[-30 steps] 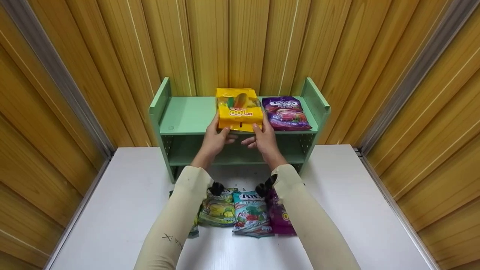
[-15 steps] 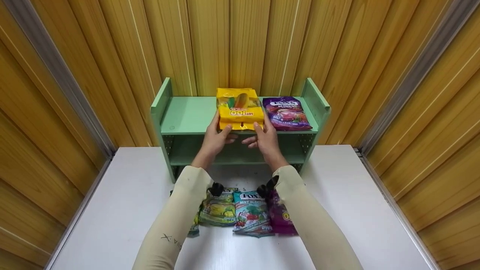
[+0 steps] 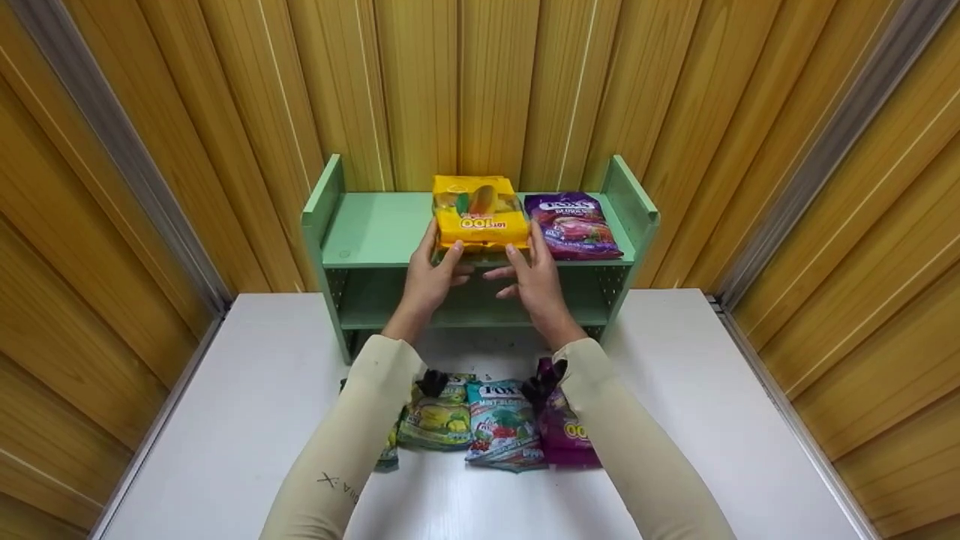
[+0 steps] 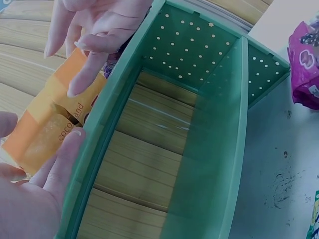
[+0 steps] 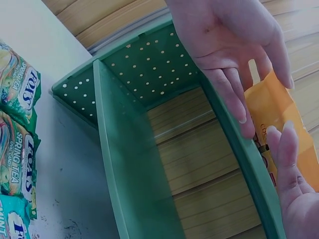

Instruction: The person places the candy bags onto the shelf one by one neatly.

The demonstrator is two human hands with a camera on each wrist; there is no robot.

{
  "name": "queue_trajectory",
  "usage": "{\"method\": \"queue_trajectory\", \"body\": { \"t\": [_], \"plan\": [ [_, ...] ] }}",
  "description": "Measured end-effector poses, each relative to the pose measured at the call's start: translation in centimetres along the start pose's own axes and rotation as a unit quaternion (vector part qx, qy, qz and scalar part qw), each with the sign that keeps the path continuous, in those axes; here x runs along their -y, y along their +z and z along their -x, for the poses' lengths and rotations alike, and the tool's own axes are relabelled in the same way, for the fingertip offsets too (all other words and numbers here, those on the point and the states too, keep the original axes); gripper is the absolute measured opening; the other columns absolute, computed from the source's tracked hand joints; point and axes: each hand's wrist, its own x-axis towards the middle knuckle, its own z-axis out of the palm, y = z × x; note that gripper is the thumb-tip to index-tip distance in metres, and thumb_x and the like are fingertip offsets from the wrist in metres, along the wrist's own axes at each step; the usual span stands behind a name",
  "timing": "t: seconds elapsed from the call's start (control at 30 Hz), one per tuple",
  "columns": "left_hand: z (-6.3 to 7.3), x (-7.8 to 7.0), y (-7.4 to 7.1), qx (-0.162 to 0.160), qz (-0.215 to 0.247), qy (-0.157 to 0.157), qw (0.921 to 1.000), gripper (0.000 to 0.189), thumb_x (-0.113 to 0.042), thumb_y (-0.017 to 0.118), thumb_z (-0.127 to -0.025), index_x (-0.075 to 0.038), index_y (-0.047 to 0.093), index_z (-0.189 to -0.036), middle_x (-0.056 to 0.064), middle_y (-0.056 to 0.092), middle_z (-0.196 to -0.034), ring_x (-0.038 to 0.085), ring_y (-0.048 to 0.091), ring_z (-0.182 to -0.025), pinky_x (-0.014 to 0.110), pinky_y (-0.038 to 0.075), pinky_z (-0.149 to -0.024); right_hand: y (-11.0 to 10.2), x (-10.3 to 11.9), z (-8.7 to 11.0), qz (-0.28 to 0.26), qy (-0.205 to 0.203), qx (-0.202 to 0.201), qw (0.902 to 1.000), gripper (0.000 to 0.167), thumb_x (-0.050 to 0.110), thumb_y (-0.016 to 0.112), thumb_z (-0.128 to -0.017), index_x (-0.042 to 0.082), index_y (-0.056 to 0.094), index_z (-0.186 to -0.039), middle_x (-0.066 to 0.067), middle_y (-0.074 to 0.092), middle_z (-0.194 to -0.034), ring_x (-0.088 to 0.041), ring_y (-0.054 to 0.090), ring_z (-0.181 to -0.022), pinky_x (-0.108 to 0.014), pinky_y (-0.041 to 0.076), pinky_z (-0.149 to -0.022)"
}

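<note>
A yellow candy bag [image 3: 480, 204] lies on the top board of the green shelf [image 3: 379, 225], its "100" lettering upside down in the head view. My left hand [image 3: 429, 283] touches its left front corner with fairly straight fingers, the thumb tip at the front edge. At the right front corner is my right hand [image 3: 537, 285], thumb tip against the bag and lower fingers spread below the board edge. In the left wrist view the bag [image 4: 60, 104] shows its orange side, with both hands around it. A purple Fox's candy bag [image 3: 574, 225] lies just right of it.
On the white table [image 3: 270, 390] before the shelf lie a green-yellow bag [image 3: 437, 420], a mint-blue Fox's bag [image 3: 504, 427] and a magenta bag [image 3: 562, 431], partly behind the sleeves. The shelf's middle board [image 3: 487, 300] is below the hands.
The yellow bag's front flap has folded down over the board edge. My right hand has shifted slightly right and its fingers have spread; the left hand has barely moved.
</note>
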Motion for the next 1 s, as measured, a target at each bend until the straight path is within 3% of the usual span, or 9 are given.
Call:
{"method": "queue_trajectory", "body": {
  "t": [0.27, 0.67, 0.77, 0.87, 1.0],
  "plan": [
    [1.0, -0.1, -0.4, -0.010, -0.007, 0.016, 0.9998, 0.078, -0.031, 0.061, -0.095, -0.031, 0.013, -0.156, 0.006, 0.028, -0.158, 0.034, 0.068, -0.105, 0.034, 0.058, -0.087, -0.7, 0.0, 0.8, -0.029, -0.040, -0.009, 0.9988, 0.065, 0.030, 0.049, -0.101, 0.030, 0.014, -0.156, 0.003, 0.017, -0.163, -0.023, 0.072, -0.088, -0.030, 0.060, -0.068],
    [3.5, -0.9, -0.3, -0.007, -0.017, 0.070, 0.9973, 0.070, -0.029, 0.060, -0.096, -0.026, 0.022, -0.155, -0.006, 0.026, -0.160, 0.023, 0.068, -0.107, 0.033, 0.058, -0.086, -2.1, 0.3, 2.7, -0.039, -0.073, 0.003, 0.9966, 0.057, 0.023, 0.043, -0.104, 0.018, 0.019, -0.155, 0.006, 0.024, -0.161, -0.034, 0.062, -0.114, -0.036, 0.058, -0.086],
    [4.0, -1.0, -0.3, -0.013, -0.019, 0.087, 0.9959, 0.066, -0.027, 0.060, -0.097, -0.023, 0.027, -0.154, 0.001, 0.037, -0.155, 0.022, 0.068, -0.107, 0.032, 0.058, -0.084, -2.0, 0.4, 3.2, -0.029, -0.089, 0.001, 0.9956, 0.055, 0.020, 0.043, -0.104, 0.017, 0.022, -0.155, 0.005, 0.024, -0.161, -0.030, 0.062, -0.113, -0.036, 0.057, -0.088],
    [4.4, -1.1, -0.3, -0.019, -0.015, 0.110, 0.9936, 0.062, -0.025, 0.060, -0.096, -0.021, 0.033, -0.152, 0.013, 0.054, -0.139, 0.021, 0.068, -0.106, 0.032, 0.059, -0.082, -1.9, 0.6, 3.6, -0.018, -0.103, -0.002, 0.9945, 0.055, 0.021, 0.044, -0.103, 0.016, 0.024, -0.154, 0.004, 0.025, -0.161, -0.024, 0.063, -0.112, -0.035, 0.055, -0.091],
    [4.8, -1.1, -0.2, -0.027, -0.007, 0.141, 0.9896, 0.056, -0.022, 0.059, -0.096, -0.019, 0.039, -0.148, 0.013, 0.055, -0.139, 0.025, 0.067, -0.107, 0.031, 0.059, -0.080, -1.9, 0.6, 4.1, -0.014, -0.113, -0.001, 0.9935, 0.052, 0.023, 0.045, -0.103, 0.017, 0.028, -0.152, 0.004, 0.027, -0.160, -0.020, 0.060, -0.116, -0.039, 0.051, -0.098]
  ]
}}
